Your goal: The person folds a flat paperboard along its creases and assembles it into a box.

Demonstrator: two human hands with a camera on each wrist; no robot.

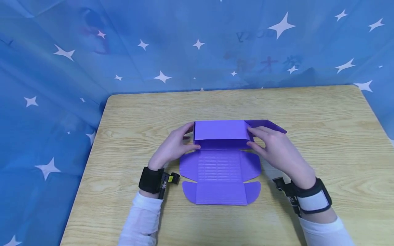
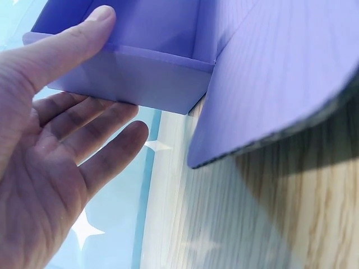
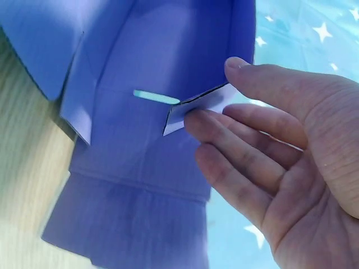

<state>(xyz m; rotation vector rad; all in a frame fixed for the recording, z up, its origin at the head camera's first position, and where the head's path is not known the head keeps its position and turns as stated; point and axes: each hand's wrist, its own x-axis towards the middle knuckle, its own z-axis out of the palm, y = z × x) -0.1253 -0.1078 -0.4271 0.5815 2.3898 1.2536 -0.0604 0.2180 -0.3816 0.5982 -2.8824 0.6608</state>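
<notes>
A partly folded purple cardboard box point(image 1: 219, 130) lies on the table, its lid panel point(image 1: 219, 166) with rounded side flaps spread flat toward me. My left hand point(image 1: 174, 145) holds the left end of the box; in the left wrist view the thumb hooks over the rim of the end wall point(image 2: 151, 81) and the fingers lie along its outer face. At the other end, my right hand point(image 1: 275, 147) pinches a small tab point(image 3: 193, 109) between thumb and fingers. Beside that tab, the right end panel point(image 3: 132, 151) is folded outward and shows a narrow slot point(image 3: 157, 97).
The wood-grain table point(image 1: 138, 112) reaches back to a blue curtain point(image 1: 172, 44) with white stars, which also hangs along the left side. Each wrist wears a strap point(image 1: 150, 180) with a small camera.
</notes>
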